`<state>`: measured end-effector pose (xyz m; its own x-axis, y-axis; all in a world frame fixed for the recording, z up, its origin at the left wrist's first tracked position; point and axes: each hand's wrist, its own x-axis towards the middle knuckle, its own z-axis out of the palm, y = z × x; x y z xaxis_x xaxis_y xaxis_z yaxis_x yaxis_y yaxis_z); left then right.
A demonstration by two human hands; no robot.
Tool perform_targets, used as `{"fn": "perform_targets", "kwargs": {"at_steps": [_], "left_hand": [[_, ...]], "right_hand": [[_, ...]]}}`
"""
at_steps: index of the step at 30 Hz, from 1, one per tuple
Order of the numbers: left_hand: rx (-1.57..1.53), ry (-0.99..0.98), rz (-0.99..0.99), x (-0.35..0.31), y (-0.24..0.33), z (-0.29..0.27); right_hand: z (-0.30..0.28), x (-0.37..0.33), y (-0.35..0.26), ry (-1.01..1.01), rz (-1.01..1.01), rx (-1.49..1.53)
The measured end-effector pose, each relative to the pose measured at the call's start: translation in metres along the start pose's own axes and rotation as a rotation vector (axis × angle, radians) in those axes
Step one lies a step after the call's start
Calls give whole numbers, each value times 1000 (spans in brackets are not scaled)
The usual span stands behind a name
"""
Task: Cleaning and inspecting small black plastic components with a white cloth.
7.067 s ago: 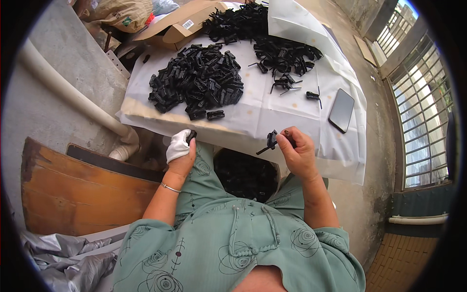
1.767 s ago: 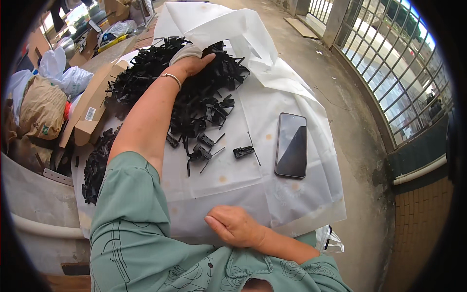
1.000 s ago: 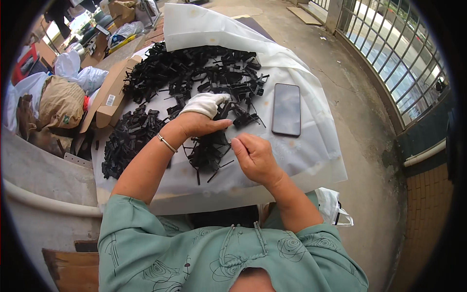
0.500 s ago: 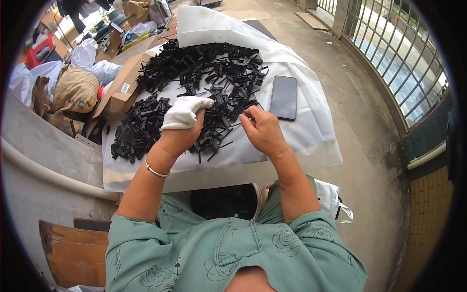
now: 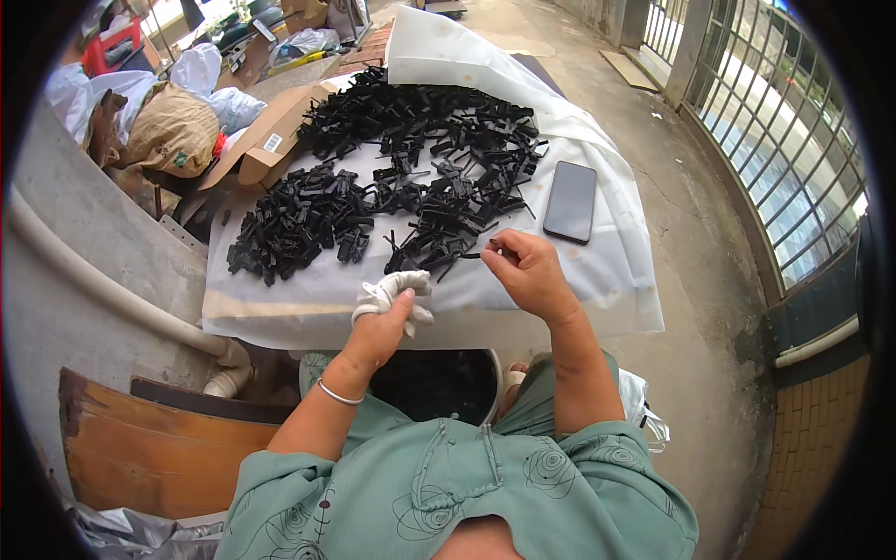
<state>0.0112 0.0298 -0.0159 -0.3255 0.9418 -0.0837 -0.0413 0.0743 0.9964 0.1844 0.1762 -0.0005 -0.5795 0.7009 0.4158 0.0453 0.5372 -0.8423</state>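
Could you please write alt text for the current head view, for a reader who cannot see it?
A person's partly gloved left hand and bare right hand are near heaps of black parts on a white sheet. A phone lies to the right, cardboard to the left.

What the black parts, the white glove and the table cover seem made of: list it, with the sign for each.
Black parts: likely hard plastic, slightly glossy, going by small highlights.
White glove: probably soft, matt cloth, since it bunches in loose folds.
Table cover: perhaps thin plastic sheet, smooth, judging by its creases; it could be paper.
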Motion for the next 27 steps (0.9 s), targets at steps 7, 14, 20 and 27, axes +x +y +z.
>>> {"fn": "perform_targets", "kwargs": {"at_steps": [7,14,20,27], "left_hand": [[-806,-48,-125,20,9,9],[-339,52,127,13,14,19],[-148,-104,112,2,15,19],[9,-47,145,-3,24,17]], "right_hand": [[47,-20,-9,-1,-88,168],[43,-19,-35,5,-280,31],[47,-25,-24,71,-231,68],[39,-18,-20,-185,77,278]]}}
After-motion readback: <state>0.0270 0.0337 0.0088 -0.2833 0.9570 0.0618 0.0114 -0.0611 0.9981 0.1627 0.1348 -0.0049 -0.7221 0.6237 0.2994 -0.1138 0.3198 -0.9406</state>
